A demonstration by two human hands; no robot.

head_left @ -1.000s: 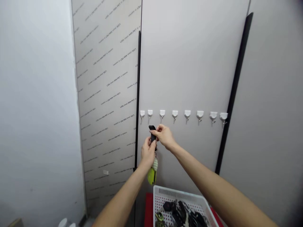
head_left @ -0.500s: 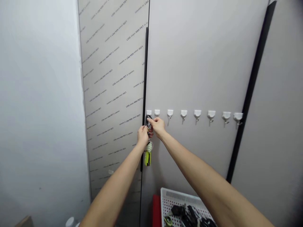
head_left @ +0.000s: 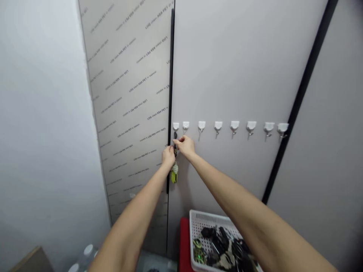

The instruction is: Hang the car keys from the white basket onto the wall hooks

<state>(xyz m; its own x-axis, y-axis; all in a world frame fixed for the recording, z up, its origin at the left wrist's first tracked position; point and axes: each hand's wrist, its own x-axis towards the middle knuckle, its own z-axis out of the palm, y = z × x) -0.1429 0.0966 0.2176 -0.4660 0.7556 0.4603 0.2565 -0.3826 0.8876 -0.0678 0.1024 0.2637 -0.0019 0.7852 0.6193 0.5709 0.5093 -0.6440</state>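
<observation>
A keychain (head_left: 174, 174) with a black strap, a pale striped charm and a yellow-green piece hangs upright against the pale door panel. Its strap top reaches just beneath the leftmost white hook (head_left: 176, 126); whether it is looped over the metal prong I cannot tell. My left hand (head_left: 168, 156) is closed around the strap from the left, its fingertips partly hidden. From the right, my right hand (head_left: 185, 146) pinches the strap's upper part between thumb and fingers, below the second hook (head_left: 185, 125).
Several more white hooks (head_left: 235, 125) run rightward in a row. A long black handle strip (head_left: 171, 75) stands left of them. Below, a white basket (head_left: 208, 216) of dark cords and small items sits beside a red box (head_left: 185, 241). Bottles (head_left: 88, 251) and a brown box (head_left: 34, 260) lie lower left.
The view has tipped downward, so more of the basket shows. The strap now hangs straighter under the leftmost hook, and my hands have drawn slightly apart.
</observation>
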